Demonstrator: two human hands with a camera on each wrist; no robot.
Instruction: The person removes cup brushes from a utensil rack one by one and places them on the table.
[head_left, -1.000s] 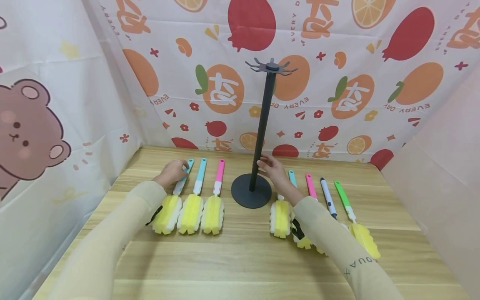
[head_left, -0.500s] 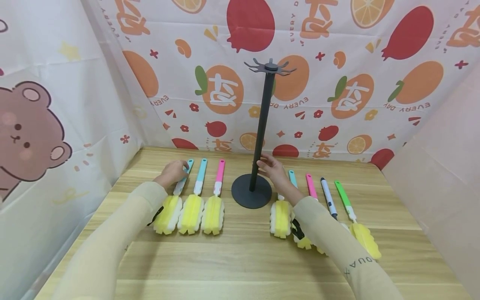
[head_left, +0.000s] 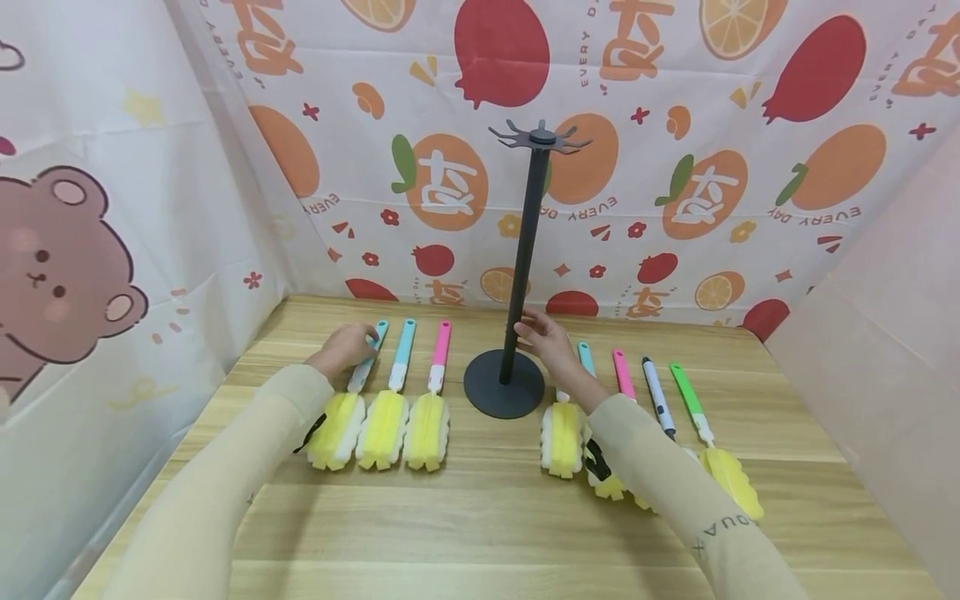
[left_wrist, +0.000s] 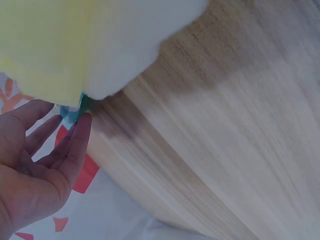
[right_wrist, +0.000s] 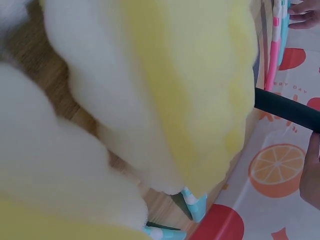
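Note:
My left hand (head_left: 345, 347) pinches the blue handle of the leftmost sponge bottle brush (head_left: 335, 432), which lies on the table. In the left wrist view my left fingertips (left_wrist: 86, 120) meet the handle just past the yellow and white sponge head (left_wrist: 95, 45). A black stand (head_left: 527, 250) rises upright on a round base, with a ring of hooks on top. My right hand (head_left: 553, 348) holds its pole low down, thumb and fingers about it. Part of that hand shows at the right edge of the right wrist view, against the pole (right_wrist: 285, 107).
Beside the leftmost brush lie a second blue brush (head_left: 382, 429) and a pink one (head_left: 426, 429). Right of the stand several more brushes lie in a row, among them a green-handled brush (head_left: 729, 482); my right forearm partly covers some. A fruit-printed cloth (head_left: 442, 108) hangs behind the table (head_left: 420, 533).

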